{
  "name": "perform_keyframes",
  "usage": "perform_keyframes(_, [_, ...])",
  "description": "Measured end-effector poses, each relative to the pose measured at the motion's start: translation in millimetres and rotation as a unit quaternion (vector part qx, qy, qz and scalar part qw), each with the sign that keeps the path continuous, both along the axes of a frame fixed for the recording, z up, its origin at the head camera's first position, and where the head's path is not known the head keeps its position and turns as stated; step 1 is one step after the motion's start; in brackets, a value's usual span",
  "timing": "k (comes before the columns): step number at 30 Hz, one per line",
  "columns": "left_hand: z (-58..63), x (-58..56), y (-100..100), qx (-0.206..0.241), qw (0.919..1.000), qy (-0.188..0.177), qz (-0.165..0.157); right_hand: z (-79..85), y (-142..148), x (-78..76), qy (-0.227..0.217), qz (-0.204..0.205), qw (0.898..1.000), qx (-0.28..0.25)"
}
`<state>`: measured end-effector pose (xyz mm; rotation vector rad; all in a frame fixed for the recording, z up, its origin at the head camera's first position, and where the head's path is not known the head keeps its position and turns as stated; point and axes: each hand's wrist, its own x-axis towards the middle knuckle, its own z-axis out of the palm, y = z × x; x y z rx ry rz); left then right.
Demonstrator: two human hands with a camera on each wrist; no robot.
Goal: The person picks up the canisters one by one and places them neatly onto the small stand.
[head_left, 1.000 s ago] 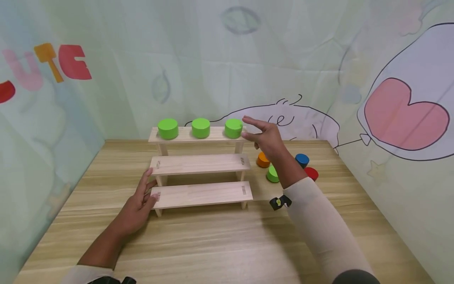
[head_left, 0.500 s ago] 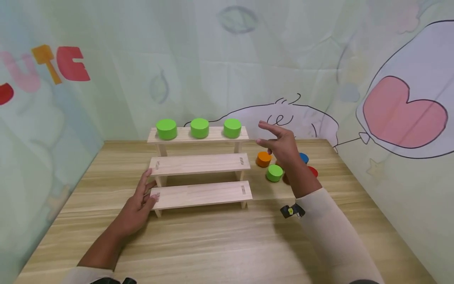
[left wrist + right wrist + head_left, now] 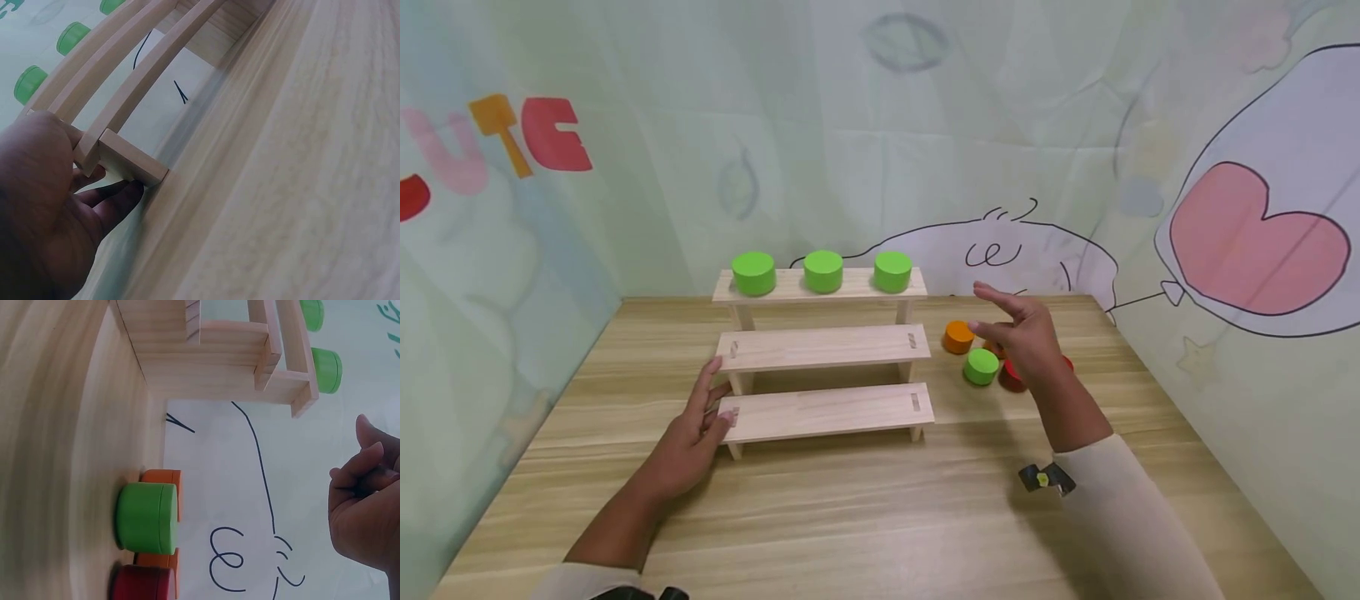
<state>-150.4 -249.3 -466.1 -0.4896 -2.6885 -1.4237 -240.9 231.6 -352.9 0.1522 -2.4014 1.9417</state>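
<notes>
A three-tier wooden step shelf (image 3: pixel 823 346) stands on the table. Along its top tier sit three green round blocks (image 3: pixel 823 272), spaced apart. The left hand (image 3: pixel 688 446) grips the shelf's left end; its thumb lies on the bottom tier, and in the left wrist view its fingers curl by the end leg (image 3: pixel 134 159). Nothing is held by the right hand (image 3: pixel 1026 337), which hovers right of the shelf with thumb and index finger apart. Beneath and beside it are an orange block (image 3: pixel 958 337), a loose green block (image 3: pixel 981 367) and a red block (image 3: pixel 1011 377).
Another orange block (image 3: pixel 995 348) and a second red one (image 3: pixel 1067 363) are partly hidden behind the right hand. A printed cloth backdrop (image 3: pixel 880 167) borders the wood-grain table (image 3: pixel 850 517) at the back and sides.
The right hand has moved right and down, away from the right-hand green block on the top tier. It now covers the blue block. The left hand and the shelf have stayed put.
</notes>
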Motion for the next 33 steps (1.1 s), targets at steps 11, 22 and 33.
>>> perform_keyframes(11, [3.9,-2.4,0,-0.009,0.9999,0.005,0.004,-17.1,16,9.6,-0.075,-0.028,0.997,0.019])
perform_keyframes(22, [1.2,-0.9,1,-0.004,1.0,-0.004,0.001,-43.7,28,6.9,-0.093,-0.009,0.995,0.032])
perform_keyframes(33, [1.5,1.6,1,-0.005,0.9999,-0.005,0.008,-53.1,31,1.4,-0.091,-0.025,0.992,0.087])
